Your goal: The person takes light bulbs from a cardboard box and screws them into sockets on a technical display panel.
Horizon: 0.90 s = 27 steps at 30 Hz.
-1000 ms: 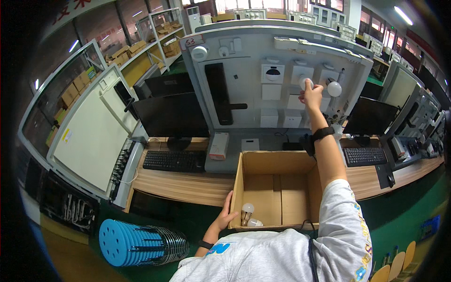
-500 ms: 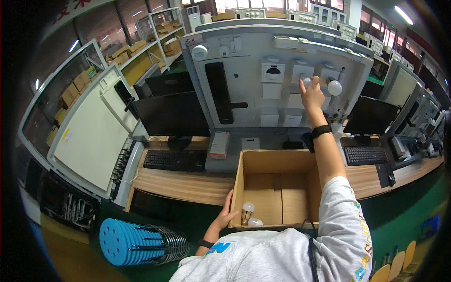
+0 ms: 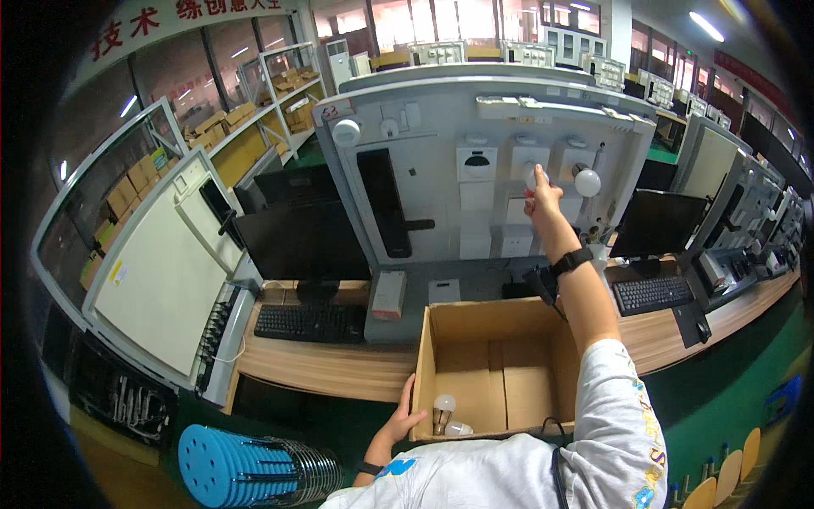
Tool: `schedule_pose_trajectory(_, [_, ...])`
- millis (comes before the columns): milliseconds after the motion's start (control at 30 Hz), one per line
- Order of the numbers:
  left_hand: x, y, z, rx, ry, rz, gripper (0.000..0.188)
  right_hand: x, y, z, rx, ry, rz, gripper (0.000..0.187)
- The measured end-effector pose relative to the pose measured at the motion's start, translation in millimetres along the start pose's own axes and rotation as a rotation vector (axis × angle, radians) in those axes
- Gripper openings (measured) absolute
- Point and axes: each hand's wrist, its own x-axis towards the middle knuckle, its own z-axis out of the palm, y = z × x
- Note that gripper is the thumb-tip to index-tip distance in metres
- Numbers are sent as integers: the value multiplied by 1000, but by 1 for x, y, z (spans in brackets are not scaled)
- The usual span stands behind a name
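My right hand (image 3: 544, 197) reaches up to the upright display panel (image 3: 449, 136). Its fingers close around a white light bulb (image 3: 531, 175), mostly hidden behind them, at the middle one of three sockets. Just right of it, another round white bulb (image 3: 587, 181) sits in its socket. Low in front of me, my left hand (image 3: 402, 422) grips the left wall of an open cardboard box (image 3: 462, 316), thumb over the edge. Inside the box's near left corner, a bulb (image 3: 445, 404) stands upright and a second bulb (image 3: 459, 428) lies beside it.
Behind the box runs a wooden desk (image 3: 339, 365) with a black keyboard (image 3: 309, 322) and monitor (image 3: 301, 242) on the left. Another keyboard (image 3: 649, 294) and a mouse (image 3: 702, 330) lie at right. Stacked blue stools (image 3: 212, 467) stand at lower left.
My view has tilted up, so the panel and box appear lower. My right hand stays at the middle socket with its wrist turned slightly. My left hand still grips the box.
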Motion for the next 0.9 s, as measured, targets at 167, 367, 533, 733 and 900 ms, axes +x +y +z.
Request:
schedule_pose_trajectory(167, [-4, 2, 0, 4, -4, -45, 86, -17, 0, -1, 249, -118, 153, 52])
schedule_pose_trajectory(367, [-6, 10, -8, -51, -61, -200, 92, -58, -9, -40, 251, -286, 425, 48])
schedule_pose_trajectory(533, [12, 8, -21, -50, -226, -320, 107, -117, -39, -182, 109, -295, 190, 20])
schedule_pose_trajectory(733, [8, -20, -28, -76, -212, -300, 108, -251, -49, -328, -48, 230, -79, 41])
schedule_pose_trajectory(900, [11, -19, -25, -39, -204, -191, 105, -374, -41, -404, -232, 526, -62, 37])
